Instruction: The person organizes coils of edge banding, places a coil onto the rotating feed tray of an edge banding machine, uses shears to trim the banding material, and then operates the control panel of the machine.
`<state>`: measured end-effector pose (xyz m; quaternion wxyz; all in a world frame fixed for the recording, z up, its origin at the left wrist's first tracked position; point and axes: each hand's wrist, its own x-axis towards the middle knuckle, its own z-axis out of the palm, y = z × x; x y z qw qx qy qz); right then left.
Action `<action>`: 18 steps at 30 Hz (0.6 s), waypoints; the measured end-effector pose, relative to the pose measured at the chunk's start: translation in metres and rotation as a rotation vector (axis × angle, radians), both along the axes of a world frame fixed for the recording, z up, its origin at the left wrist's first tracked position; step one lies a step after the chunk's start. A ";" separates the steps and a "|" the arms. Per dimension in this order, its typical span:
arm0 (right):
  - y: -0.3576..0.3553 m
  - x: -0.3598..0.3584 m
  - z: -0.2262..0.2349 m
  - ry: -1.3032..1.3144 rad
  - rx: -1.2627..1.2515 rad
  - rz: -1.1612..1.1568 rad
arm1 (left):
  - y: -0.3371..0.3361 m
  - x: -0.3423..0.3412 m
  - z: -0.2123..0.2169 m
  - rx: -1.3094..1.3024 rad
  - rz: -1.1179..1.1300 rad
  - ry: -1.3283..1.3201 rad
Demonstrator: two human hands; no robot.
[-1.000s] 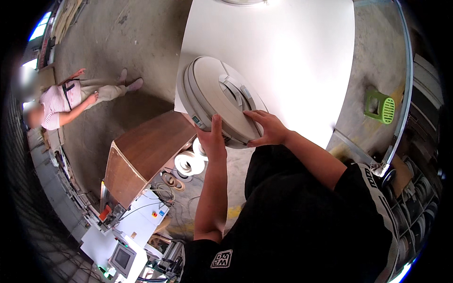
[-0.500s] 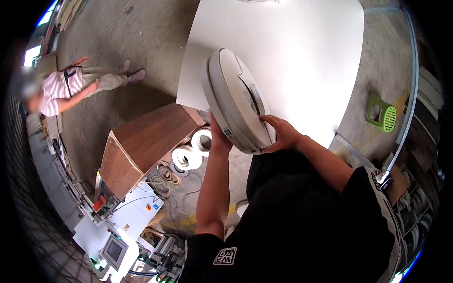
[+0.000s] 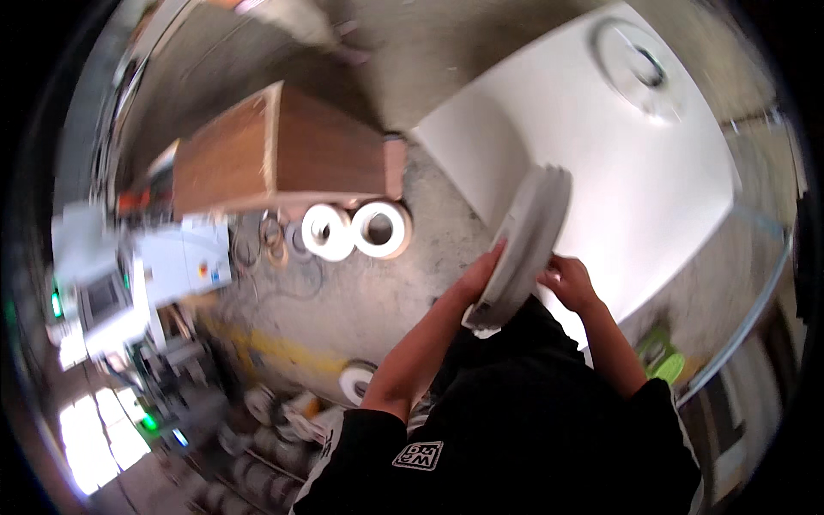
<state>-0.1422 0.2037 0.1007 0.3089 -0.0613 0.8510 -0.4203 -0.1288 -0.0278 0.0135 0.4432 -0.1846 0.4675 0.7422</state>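
While both hands grip it, the pale coil (image 3: 530, 240) stands steeply on edge in front of the black clothing (image 3: 549, 421).
I have the left hand (image 3: 482, 276) clamped on the coil's left face and the right hand (image 3: 569, 283) closed against its right side; blur hides the exact finger placement. The coil's upper end tilts to the right. From my camera, it overlaps the near part of the white panel (image 3: 635, 189); I cannot tell whether they touch. A flat round reel (image 3: 621, 75) lies at the panel's far end. Left of the hands, two white rolls (image 3: 341, 240) sit side by side near a brown wooden box (image 3: 326, 154).
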 end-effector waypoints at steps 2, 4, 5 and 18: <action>-0.010 0.019 -0.002 -0.082 0.086 0.246 | -0.027 0.033 0.059 -0.073 0.048 -0.079; -0.040 0.053 -0.007 -0.261 -0.070 0.254 | -0.060 0.085 0.081 -0.114 0.112 -0.111; -0.059 0.060 -0.002 -0.333 -0.013 0.350 | -0.077 0.113 0.072 -0.124 0.140 -0.099; -0.196 0.188 -0.106 -0.460 0.320 0.638 | -0.382 0.602 -0.048 -0.534 0.863 -0.304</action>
